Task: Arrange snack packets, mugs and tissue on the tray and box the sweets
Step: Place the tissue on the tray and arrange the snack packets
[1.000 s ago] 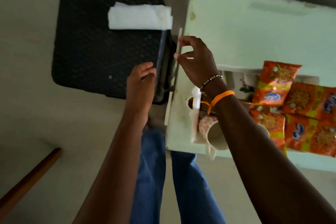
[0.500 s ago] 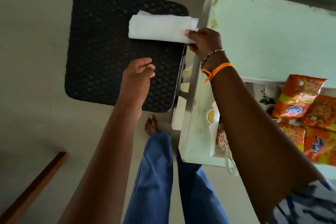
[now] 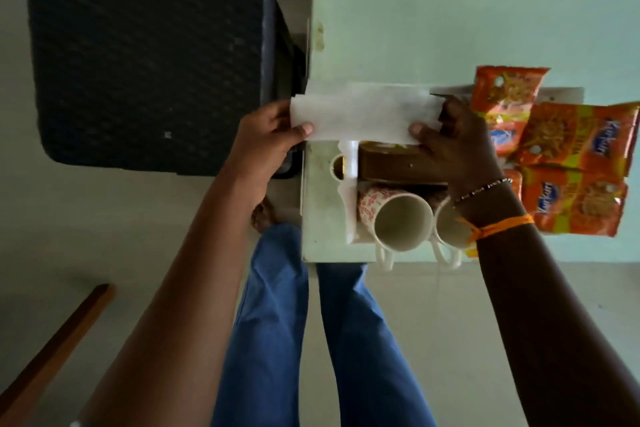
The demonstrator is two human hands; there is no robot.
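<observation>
Tissue [image 3: 363, 113] held stretched between left hand [image 3: 266, 135] and right hand [image 3: 457, 146], above tray [image 3: 349, 218] on table [image 3: 450, 17]. Mugs [image 3: 398, 218] at tray's near edge, snack packets [image 3: 568, 163] at right. Stool [image 3: 145, 55] left of table.

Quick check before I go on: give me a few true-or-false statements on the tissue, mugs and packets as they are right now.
1. Both hands hold the tissue, left hand and right hand at opposite ends. True.
2. The tissue lies on the black woven stool. False: it is held above the table edge.
3. Two mugs lie on their sides. True.
4. The snack packets are blue. False: orange.
</observation>
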